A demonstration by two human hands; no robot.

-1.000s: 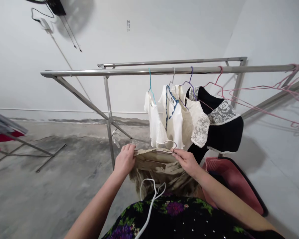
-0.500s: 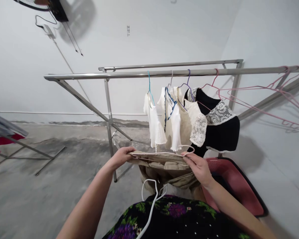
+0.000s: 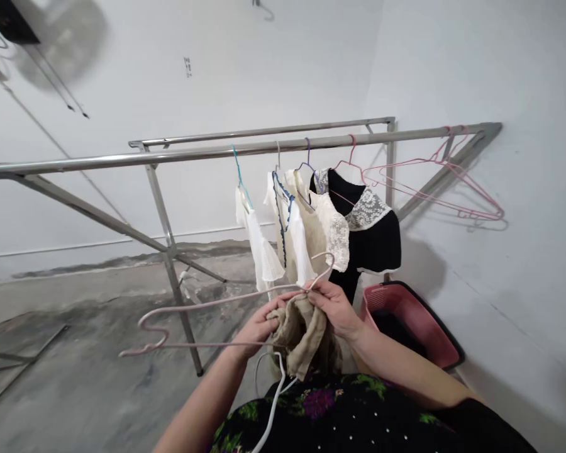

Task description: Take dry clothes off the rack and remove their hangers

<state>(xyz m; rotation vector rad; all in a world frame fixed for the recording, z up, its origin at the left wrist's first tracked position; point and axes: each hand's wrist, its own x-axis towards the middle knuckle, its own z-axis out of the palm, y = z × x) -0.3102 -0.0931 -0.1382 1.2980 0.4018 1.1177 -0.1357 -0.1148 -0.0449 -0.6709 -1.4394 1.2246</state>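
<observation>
Head view looks down on our two hands meeting just in front of the steel drying rack (image 3: 193, 153). Our left hand (image 3: 259, 327) is closed on the bunched beige cloth garment (image 3: 302, 336), which hangs down between both hands and touches our dark floral dress (image 3: 334, 409). Our right hand (image 3: 332, 305) pinches the neck of a pale pink wire hanger (image 3: 202, 314), just below its hook, with fingers also against the top of the beige cloth. That hanger lies nearly level and sticks out to our left, its far end curled well clear of the garment (only the near end meets the fabric).

A white plastic hanger (image 3: 271, 390) sits lower, against the dress, under the cloth.

On the rail ahead hang a sheer white blouse (image 3: 259, 245), a cream top with blue trim (image 3: 292, 239), a cream lace-sleeved top (image 3: 330, 229) and a black dress with a lace collar (image 3: 372, 236), side by side and touching. Further right on the rail hang bare pink wire hangers (image 3: 443, 182). A pink laundry basket (image 3: 410, 321) stands on the floor by the wall, just beside our right forearm.
</observation>
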